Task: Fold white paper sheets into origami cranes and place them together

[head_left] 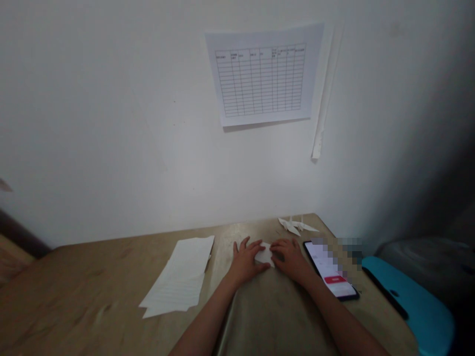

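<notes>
A small folded piece of white paper lies on the table between my two hands. At its left edge, my left hand grips it with thumb and fingertips, the other fingers spread above. My right hand is bent over the opposite edge, its fingertips pinching the paper. Parts of the paper are hidden under the fingers. Behind my right hand lie white folded paper cranes.
Ruled white sheets lie left of my hands on the brown table. A lit phone rests at the right. Beyond that edge is a turquoise object. A printed table sheet hangs on the wall.
</notes>
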The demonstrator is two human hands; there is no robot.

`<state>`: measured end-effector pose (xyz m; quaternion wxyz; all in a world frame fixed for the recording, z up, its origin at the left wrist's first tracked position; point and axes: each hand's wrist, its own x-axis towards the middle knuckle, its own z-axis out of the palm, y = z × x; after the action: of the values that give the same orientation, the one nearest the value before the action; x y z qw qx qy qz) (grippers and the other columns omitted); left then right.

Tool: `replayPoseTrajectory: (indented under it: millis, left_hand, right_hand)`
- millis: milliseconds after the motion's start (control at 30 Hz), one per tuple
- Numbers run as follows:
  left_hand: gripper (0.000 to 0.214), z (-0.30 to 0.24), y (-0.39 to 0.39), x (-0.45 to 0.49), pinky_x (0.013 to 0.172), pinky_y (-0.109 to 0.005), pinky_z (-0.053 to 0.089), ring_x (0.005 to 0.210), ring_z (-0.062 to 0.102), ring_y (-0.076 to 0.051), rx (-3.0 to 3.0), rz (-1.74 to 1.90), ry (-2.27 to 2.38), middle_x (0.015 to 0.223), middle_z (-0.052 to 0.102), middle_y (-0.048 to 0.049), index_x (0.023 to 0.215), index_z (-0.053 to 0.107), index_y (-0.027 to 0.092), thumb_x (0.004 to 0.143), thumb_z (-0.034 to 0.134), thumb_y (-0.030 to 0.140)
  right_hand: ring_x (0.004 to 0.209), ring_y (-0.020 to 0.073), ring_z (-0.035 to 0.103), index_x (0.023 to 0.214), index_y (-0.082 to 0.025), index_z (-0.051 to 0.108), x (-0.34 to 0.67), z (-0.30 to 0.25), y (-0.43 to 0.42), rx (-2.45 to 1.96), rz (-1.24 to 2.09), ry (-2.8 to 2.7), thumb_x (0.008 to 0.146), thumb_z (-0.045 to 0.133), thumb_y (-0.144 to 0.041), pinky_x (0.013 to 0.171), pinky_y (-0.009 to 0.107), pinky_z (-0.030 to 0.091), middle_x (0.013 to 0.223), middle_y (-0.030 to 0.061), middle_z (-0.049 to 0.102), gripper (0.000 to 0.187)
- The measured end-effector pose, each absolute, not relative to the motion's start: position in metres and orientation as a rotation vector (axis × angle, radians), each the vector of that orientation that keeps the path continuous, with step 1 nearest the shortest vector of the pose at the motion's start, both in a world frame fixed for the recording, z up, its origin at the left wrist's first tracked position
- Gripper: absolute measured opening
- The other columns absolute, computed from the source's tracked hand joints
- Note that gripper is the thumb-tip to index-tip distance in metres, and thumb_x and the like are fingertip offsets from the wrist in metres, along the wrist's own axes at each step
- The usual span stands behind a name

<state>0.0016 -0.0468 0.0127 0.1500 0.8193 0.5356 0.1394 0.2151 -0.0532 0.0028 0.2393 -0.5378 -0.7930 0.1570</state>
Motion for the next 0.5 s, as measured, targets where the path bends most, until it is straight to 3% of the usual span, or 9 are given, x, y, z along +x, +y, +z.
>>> replayPoseTrajectory:
  millis: [133, 333, 500]
  left_hand:
    - [0.066, 0.015, -0.042, -0.009, 0.119, -0.074, 0.006, 0.150, 0.028, -0.039, 2.350, 0.380, 1.438, 0.154, 0.052, 0.0005, 0.135, 0.061, 0.040, 0.073, 0.082, 0.052]
    - [0.055, 0.016, -0.037, -0.019, 0.120, -0.064, 0.018, 0.144, 0.036, -0.037, 2.359, 0.429, 1.393, 0.147, 0.060, 0.0006, 0.127, 0.068, 0.040, 0.075, 0.084, 0.045]
    - [0.038, 0.010, -0.033, -0.020, 0.117, -0.054, 0.027, 0.136, 0.044, -0.032, 2.384, 0.545, 1.339, 0.137, 0.066, -0.0002, 0.107, 0.078, 0.036, 0.072, 0.086, 0.046]
  right_hand:
    - [0.134, 0.0267, 0.049, 0.123, -0.028, 0.069, 0.215, 0.004, -0.053, -1.486, 0.463, -2.195, 0.089, 0.056, -0.027, 0.121, 0.061, 0.009, 0.132, 0.0075, 0.066, 0.036]
    - [0.136, 0.0254, 0.047, 0.126, -0.030, 0.066, 0.215, 0.004, -0.054, -1.472, 0.488, -2.210, 0.092, 0.051, -0.023, 0.121, 0.061, 0.009, 0.136, 0.0064, 0.064, 0.038]
    - [0.136, 0.0247, 0.046, 0.110, -0.030, 0.073, 0.214, 0.005, -0.054, -1.404, 0.483, -2.233, 0.092, 0.051, -0.021, 0.121, 0.060, 0.010, 0.136, 0.0037, 0.065, 0.030]
